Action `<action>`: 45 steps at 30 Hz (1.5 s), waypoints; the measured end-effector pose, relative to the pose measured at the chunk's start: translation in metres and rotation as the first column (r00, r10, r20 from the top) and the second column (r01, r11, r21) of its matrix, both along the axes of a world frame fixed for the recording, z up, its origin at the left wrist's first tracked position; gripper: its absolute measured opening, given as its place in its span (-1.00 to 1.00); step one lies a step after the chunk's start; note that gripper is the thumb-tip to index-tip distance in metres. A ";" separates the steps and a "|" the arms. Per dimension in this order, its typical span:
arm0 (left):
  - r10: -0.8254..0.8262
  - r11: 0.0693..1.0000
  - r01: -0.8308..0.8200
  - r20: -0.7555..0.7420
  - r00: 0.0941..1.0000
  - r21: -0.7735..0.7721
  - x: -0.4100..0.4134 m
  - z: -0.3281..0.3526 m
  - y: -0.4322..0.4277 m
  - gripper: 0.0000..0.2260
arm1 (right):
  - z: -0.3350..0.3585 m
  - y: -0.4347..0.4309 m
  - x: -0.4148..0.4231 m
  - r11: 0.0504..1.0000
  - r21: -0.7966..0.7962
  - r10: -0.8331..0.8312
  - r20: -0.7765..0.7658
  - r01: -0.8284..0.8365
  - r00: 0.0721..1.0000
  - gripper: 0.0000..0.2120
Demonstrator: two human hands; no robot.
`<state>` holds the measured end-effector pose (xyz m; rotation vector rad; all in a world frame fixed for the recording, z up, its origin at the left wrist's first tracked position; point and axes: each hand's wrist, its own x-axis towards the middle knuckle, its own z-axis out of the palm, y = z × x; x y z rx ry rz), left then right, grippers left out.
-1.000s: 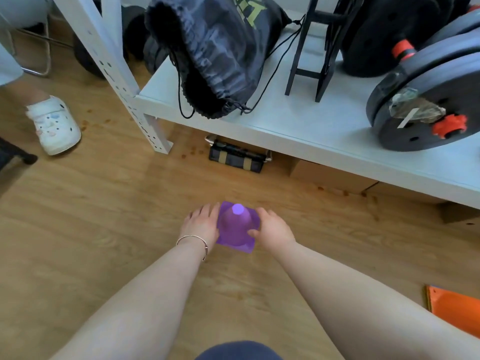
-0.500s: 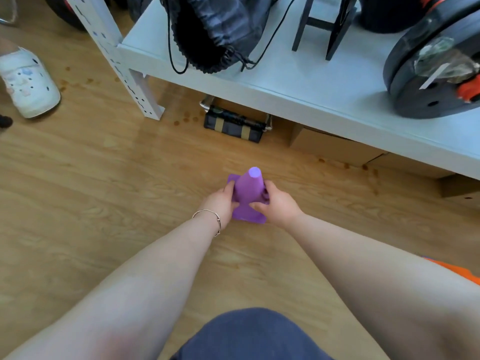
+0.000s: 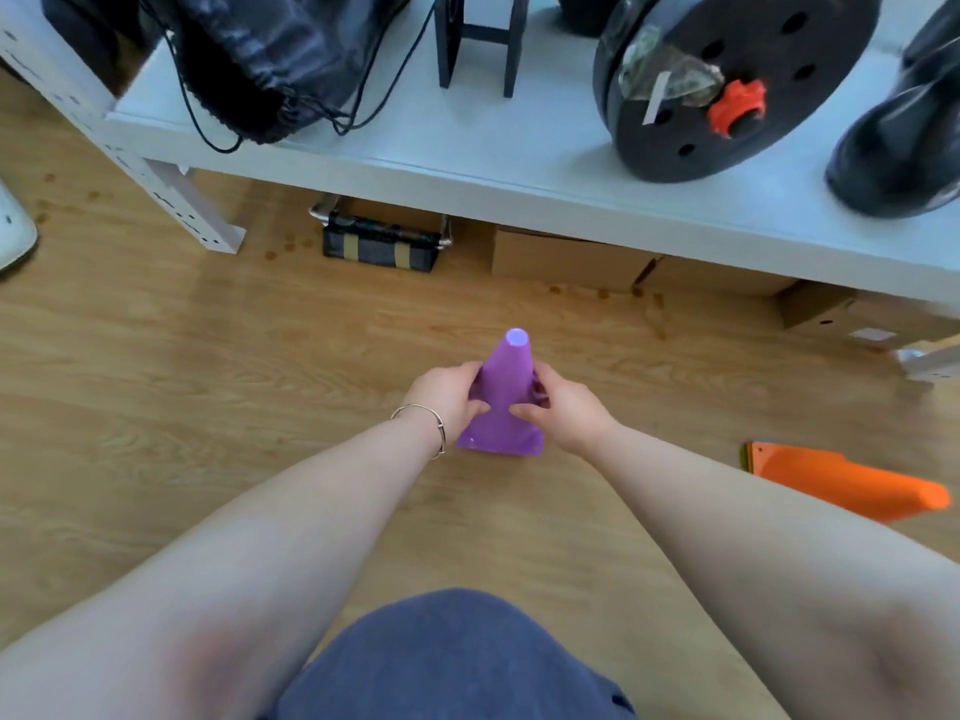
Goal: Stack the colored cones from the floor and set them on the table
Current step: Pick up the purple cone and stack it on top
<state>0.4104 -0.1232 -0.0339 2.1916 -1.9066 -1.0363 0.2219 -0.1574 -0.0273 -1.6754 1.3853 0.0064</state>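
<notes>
A purple cone (image 3: pixel 505 402) is held above the wooden floor, tip pointing away from me toward the shelf. My left hand (image 3: pixel 448 394) grips its left side and my right hand (image 3: pixel 561 407) grips its right side, thumbs on the front face. An orange cone (image 3: pixel 841 480) lies on its side on the floor at the right, with edges of other colours showing at its base. The white table shelf (image 3: pixel 519 163) runs across the top of the view.
On the shelf sit a black drawstring bag (image 3: pixel 260 54), a black stand (image 3: pixel 480 39), a black weight plate (image 3: pixel 722 80) with a red collar, and a dark weight (image 3: pixel 904 137). Under it are a black strapped case (image 3: pixel 384 244) and cardboard boxes (image 3: pixel 566 257). A white shoe (image 3: pixel 13 236) is far left.
Both hands have closed around the purple cone and lifted it from the floor, tilting it. The view has shifted so the orange cone appears at the right.
</notes>
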 end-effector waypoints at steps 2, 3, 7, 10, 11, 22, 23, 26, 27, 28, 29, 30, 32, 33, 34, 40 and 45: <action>-0.027 1.000 0.027 -0.008 1.000 -0.006 -0.017 0.004 -0.001 -0.58 | 0.000 0.004 -0.019 1.000 0.010 -0.010 0.009 0.010 1.000 -0.40; -0.032 0.999 0.032 -0.016 0.999 -0.012 -0.024 0.005 -0.001 -0.57 | -0.001 0.006 -0.027 1.000 0.016 -0.016 0.013 0.015 1.000 -0.41; -0.040 0.999 0.039 -0.041 0.998 -0.024 -0.057 0.009 0.000 -0.55 | -0.003 0.014 -0.061 0.999 0.007 -0.045 0.017 0.045 0.999 -0.39; 0.005 1.000 -0.008 -0.108 0.994 -0.030 -0.080 0.014 0.003 -0.53 | -0.001 0.019 -0.085 0.998 -0.016 -0.063 0.030 0.064 0.998 -0.40; 0.018 0.999 -0.022 -0.125 0.992 -0.032 -0.086 0.016 0.004 -0.54 | 0.000 0.020 -0.091 0.998 -0.020 -0.064 0.036 0.065 0.997 -0.41; -0.007 0.998 -0.003 -0.178 0.984 -0.058 -0.137 0.070 0.006 -0.58 | 0.045 0.022 -0.149 0.997 -0.063 -0.026 0.101 0.032 0.995 -0.45; -0.017 0.998 0.007 -0.174 0.985 -0.060 -0.144 0.077 0.003 -0.59 | 0.052 0.020 -0.157 0.997 -0.070 -0.024 0.104 0.032 0.994 -0.45; -0.072 0.993 0.060 -0.134 0.988 -0.097 -0.171 0.100 -0.008 -0.62 | 0.073 0.012 -0.187 0.994 -0.106 -0.021 0.107 0.032 0.994 -0.47; -0.094 0.990 0.081 -0.117 0.989 -0.112 -0.182 0.108 -0.011 -0.63 | 0.081 0.010 -0.199 0.992 -0.123 -0.018 0.104 0.030 0.994 -0.47; -0.109 0.987 0.095 -0.105 0.988 -0.126 -0.194 0.117 -0.014 -0.63 | 0.090 0.007 -0.210 0.990 -0.136 -0.017 0.105 0.032 0.994 -0.47; -0.118 0.985 0.104 -0.098 0.988 -0.140 -0.206 0.127 -0.018 -0.64 | 0.099 0.004 -0.222 0.988 -0.148 -0.019 0.108 0.035 0.994 -0.48; -0.123 0.982 0.108 -0.094 0.988 -0.155 -0.218 0.137 -0.022 -0.64 | 0.109 0.001 -0.235 0.987 -0.159 -0.021 0.111 0.039 0.994 -0.48; -0.126 0.977 0.107 -0.097 0.987 -0.187 -0.243 0.156 -0.029 -0.66 | 0.129 -0.005 -0.261 0.983 -0.179 -0.029 0.106 0.048 0.994 -0.48; -0.127 0.973 0.104 -0.104 0.986 -0.206 -0.255 0.164 -0.032 -0.66 | 0.138 -0.008 -0.274 0.980 -0.190 -0.034 0.102 0.053 0.994 -0.48; -0.125 0.971 0.097 -0.119 0.985 -0.220 -0.268 0.171 -0.034 -0.66 | 0.147 -0.012 -0.288 0.978 -0.202 -0.038 0.099 0.057 0.994 -0.48; -0.089 0.965 0.021 -0.248 0.965 -0.263 -0.339 0.195 -0.045 -0.61 | 0.180 -0.020 -0.361 0.968 -0.232 -0.085 0.058 0.096 0.995 -0.47; -0.102 0.974 0.040 -0.271 0.957 -0.224 -0.377 0.189 -0.042 -0.58 | 0.179 -0.006 -0.398 0.969 -0.209 -0.126 0.046 0.133 0.991 -0.48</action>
